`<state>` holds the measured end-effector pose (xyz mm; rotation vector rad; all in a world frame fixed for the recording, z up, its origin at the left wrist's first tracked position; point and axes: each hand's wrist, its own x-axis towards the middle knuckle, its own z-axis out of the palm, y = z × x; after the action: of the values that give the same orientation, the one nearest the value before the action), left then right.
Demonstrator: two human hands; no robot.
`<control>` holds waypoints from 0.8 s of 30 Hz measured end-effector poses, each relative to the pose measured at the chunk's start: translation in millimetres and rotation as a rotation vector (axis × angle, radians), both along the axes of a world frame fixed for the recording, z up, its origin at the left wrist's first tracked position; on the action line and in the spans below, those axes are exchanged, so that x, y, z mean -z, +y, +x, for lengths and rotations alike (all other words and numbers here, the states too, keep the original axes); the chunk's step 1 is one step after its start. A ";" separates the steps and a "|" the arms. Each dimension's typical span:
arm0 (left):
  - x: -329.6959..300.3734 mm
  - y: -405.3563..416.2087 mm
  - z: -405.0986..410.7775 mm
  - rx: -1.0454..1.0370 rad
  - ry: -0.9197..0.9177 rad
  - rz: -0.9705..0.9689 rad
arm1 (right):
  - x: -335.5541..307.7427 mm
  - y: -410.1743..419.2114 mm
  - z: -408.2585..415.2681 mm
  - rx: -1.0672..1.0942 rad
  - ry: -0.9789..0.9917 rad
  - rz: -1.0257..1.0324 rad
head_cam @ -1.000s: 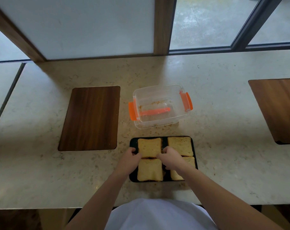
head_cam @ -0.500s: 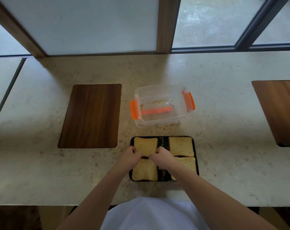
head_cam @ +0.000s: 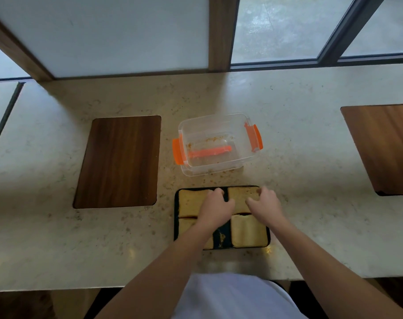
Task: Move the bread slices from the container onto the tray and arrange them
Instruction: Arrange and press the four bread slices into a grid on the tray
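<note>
Golden toasted bread slices all on the tray, final squaring-up in hand

The clear plastic container with orange clip handles (head_cam: 215, 143) stands on the pale stone counter (head_cam: 311, 157) just beyond the tray, holding only crumbs and no bread, so the moving looks done. Four slices lie in a two-by-two grid on the black rectangular tray (head_cam: 176, 226): the far-left slice (head_cam: 191, 202), the far-right slice (head_cam: 240, 199), the near-right slice (head_cam: 249, 231), and a near-left slice (head_cam: 184, 224) mostly hidden under the forearm. The left hand (head_cam: 215, 209) rests with curled fingers on the far-left slice's inner edge; the right hand (head_cam: 265, 203) presses loosely bent fingers on the far-right slice. Neither seems to lift anything. Only small alignment nudges appear left.
</note>
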<state>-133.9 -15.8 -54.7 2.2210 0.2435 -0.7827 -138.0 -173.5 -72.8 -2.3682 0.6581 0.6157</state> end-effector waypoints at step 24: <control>22.5 6.4 8.3 -0.036 0.115 0.044 | 6.4 17.8 4.7 -0.038 0.107 0.168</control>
<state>-125.7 -9.4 -77.2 2.2089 0.3594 -0.8948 -133.3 -155.8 -79.2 -2.2083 0.5846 0.7875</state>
